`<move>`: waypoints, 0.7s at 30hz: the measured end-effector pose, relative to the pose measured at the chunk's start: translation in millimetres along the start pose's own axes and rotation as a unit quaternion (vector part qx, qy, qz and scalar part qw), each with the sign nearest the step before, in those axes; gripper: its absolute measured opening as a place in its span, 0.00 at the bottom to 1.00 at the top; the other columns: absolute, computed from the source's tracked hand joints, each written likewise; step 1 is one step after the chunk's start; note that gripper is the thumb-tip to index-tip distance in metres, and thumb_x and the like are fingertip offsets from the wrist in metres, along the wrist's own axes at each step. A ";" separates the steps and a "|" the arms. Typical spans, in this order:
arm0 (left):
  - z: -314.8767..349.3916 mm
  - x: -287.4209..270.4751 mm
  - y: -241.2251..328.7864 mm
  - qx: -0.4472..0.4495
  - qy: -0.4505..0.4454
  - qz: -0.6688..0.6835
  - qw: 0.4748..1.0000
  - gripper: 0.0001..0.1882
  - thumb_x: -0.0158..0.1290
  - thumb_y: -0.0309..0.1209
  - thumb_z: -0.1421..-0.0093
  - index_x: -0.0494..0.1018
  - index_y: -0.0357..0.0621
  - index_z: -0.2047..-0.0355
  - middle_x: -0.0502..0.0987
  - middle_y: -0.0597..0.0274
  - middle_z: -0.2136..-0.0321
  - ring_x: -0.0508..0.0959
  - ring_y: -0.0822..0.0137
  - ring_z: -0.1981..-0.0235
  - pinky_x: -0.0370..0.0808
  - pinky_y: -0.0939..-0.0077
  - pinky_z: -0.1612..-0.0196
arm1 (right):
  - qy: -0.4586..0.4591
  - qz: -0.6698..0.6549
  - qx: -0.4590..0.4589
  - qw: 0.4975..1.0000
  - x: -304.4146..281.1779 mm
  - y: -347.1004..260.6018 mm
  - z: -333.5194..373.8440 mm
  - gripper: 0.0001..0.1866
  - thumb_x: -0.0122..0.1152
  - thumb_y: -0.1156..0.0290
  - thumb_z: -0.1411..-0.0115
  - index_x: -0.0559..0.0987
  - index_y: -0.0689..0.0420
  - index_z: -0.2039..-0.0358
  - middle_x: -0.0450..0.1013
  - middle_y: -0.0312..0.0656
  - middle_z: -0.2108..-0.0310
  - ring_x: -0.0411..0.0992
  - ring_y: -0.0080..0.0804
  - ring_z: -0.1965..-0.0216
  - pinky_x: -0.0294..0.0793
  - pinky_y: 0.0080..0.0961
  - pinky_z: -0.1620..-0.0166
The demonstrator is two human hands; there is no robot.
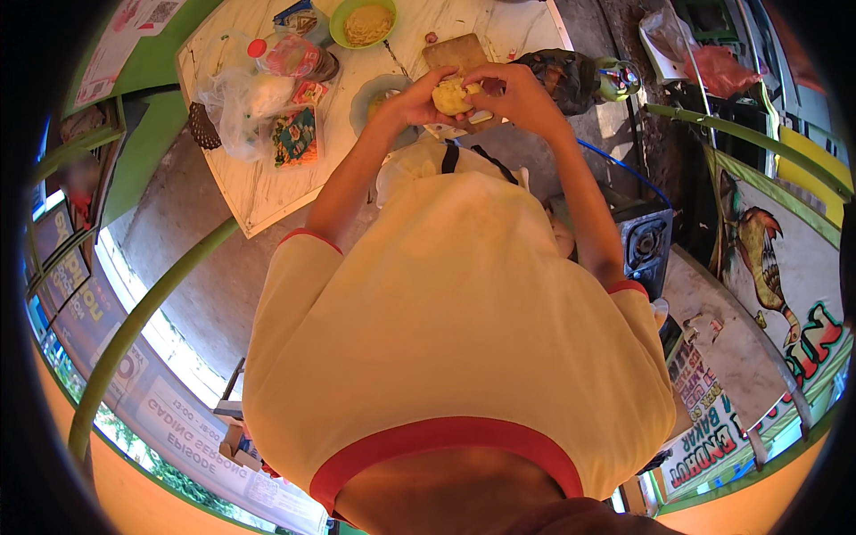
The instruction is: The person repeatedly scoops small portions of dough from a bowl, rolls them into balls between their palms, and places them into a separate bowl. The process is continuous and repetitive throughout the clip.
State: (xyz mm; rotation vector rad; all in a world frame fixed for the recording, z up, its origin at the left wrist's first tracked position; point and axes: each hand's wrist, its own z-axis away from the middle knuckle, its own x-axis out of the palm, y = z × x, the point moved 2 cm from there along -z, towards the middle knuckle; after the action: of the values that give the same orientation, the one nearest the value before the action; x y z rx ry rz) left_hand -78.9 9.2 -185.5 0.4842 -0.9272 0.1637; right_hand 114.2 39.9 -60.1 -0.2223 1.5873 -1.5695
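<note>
A rounded, pale yellow lump of food (451, 96) with an uneven surface rests in my left hand (415, 103), whose fingers curl under and around it. Whether it is dough or something peeled, I cannot tell. From the other side my right hand (515, 96) grips its edge with bent fingers and thumb. Just beyond both hands lies a small wooden cutting board (453, 50) on the table. Beside my left hand stands a grey bowl (360, 109) with something yellow in it, partly hidden by that hand and wrist.
A green bowl (339, 28) of noodle-like food stands at the table's far side. Left are a red-capped bottle (294, 55), a clear plastic bag (234, 111) and colourful packets (296, 138). A black bag (562, 76) lies right, beside a green gas cylinder (615, 80). A stove (647, 242) is near my right arm.
</note>
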 end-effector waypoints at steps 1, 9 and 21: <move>-3.0 -5.1 -1.3 0.004 -0.001 0.010 1.000 0.32 0.35 0.57 0.25 0.71 0.40 0.45 0.80 0.50 0.60 0.81 0.58 0.66 0.78 0.69 0.67 | -0.022 -0.040 0.025 0.999 -4.3 3.1 1.1 0.16 0.72 0.70 0.42 0.85 0.61 0.54 0.82 0.40 0.65 0.79 0.26 0.63 0.78 0.30 0.58; -26.2 -22.8 9.1 0.091 0.120 0.003 0.989 0.33 0.36 0.58 0.25 0.72 0.40 0.45 0.82 0.49 0.61 0.82 0.62 0.69 0.76 0.74 0.72 | 0.109 -0.454 0.127 0.875 5.5 52.2 5.8 0.20 0.69 0.63 0.34 0.82 0.65 0.49 0.81 0.38 0.54 0.79 0.24 0.58 0.79 0.22 0.55; -33.7 -7.8 15.5 0.068 0.102 -0.038 0.992 0.29 0.40 0.56 0.25 0.73 0.41 0.49 0.82 0.55 0.66 0.82 0.62 0.70 0.76 0.76 0.76 | 0.135 0.009 -0.008 0.991 11.0 55.7 -11.5 0.18 0.72 0.66 0.39 0.84 0.58 0.50 0.78 0.43 0.58 0.77 0.29 0.61 0.77 0.25 0.55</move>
State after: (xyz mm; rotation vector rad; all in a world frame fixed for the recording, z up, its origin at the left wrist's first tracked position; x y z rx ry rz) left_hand -64.2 39.1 -203.5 0.6169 -0.6990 0.2038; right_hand 124.0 51.5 -115.9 -0.0037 1.8027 -1.6262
